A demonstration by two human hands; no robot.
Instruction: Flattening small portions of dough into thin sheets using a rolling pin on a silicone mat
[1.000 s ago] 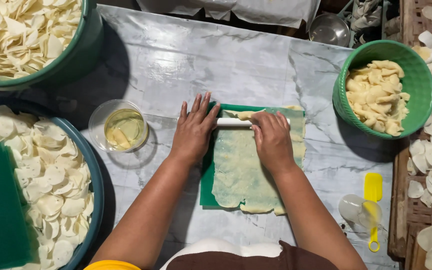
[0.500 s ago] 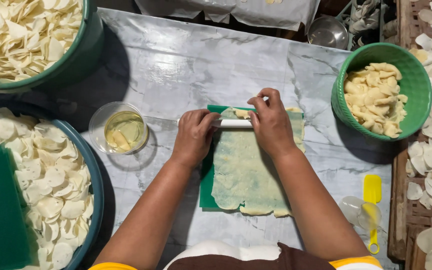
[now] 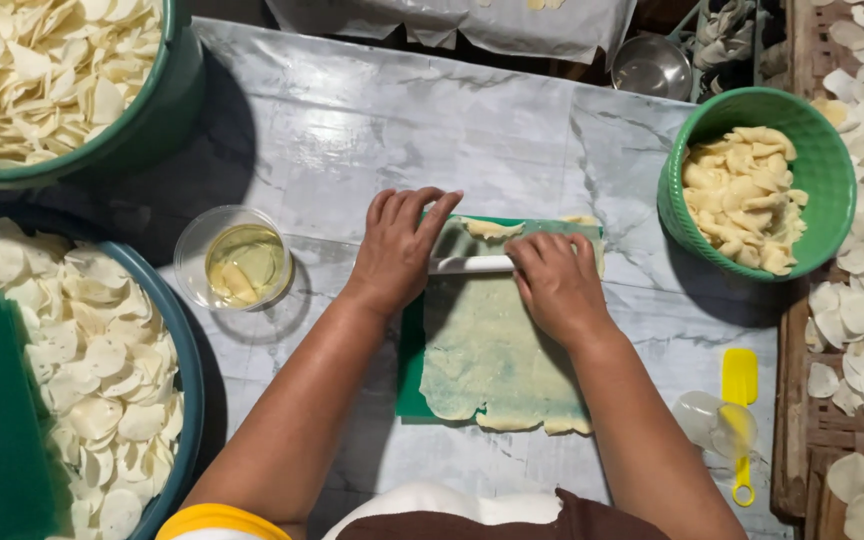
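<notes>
On the grey marble table point(image 3: 352, 130), in the middle, lies a green mat point(image 3: 410, 360) covered by a thin sheet of pale dough point(image 3: 497, 350). A white rolling pin point(image 3: 472, 264) rests across the far part of the sheet. The left hand point(image 3: 397, 250) presses flat on the pin's left end with fingers stretched, not closed around it. The right hand point(image 3: 557, 285) covers the right end, palm down; it seems open too, but the pin is hidden under it. A clear cup of oil point(image 3: 242, 262) stands just left of the mat, and a green basket of dough pieces point(image 3: 752, 195) is at the right.
</notes>
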